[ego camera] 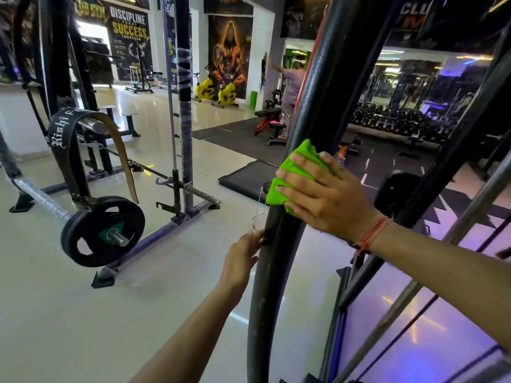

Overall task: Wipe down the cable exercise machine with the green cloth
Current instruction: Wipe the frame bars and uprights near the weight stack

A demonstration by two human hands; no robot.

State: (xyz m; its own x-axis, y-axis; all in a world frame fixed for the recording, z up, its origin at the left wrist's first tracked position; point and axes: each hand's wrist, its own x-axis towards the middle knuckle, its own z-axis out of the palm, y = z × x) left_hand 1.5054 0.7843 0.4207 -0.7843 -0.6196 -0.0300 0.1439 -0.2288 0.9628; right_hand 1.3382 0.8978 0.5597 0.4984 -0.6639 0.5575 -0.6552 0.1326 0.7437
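At the far left I see a black leather lifting belt [65, 150] with white lettering draped over a steel bar, and below it a black round weight plate [103, 231] on the end of a barbell, resting low over the pale glossy floor [55, 313]. Just right of that stands a black upright rack post [184, 106] wrapped in clear film, with a thin steel guide rod beside it. Further back, two yellow exercise bikes [217, 92] stand before a dark wall poster.

My left hand [243, 261] reaches up from below, fingers fairly straight and loose, the fingertips touching the left edge of the thick black curved tube of the cable exercise machine [279, 258]. It grips nothing that I can see.

Higher on that same tube, my right hand [325, 193] presses the bright green cloth [297, 172] flat against the metal, fingers spread and straight over the fabric, not curled around it. The cloth wraps partly round the front of the tube, bunched at its top. An orange thread band sits on that wrist.

Right of the tube, a slanted black frame bar [448, 161] and a grey steel rod [431, 275] cross the view, close beside my right forearm. Behind them, a mirror wall shows racks of dumbbells [392, 120], and a person stands by a black and red bench [269, 120].
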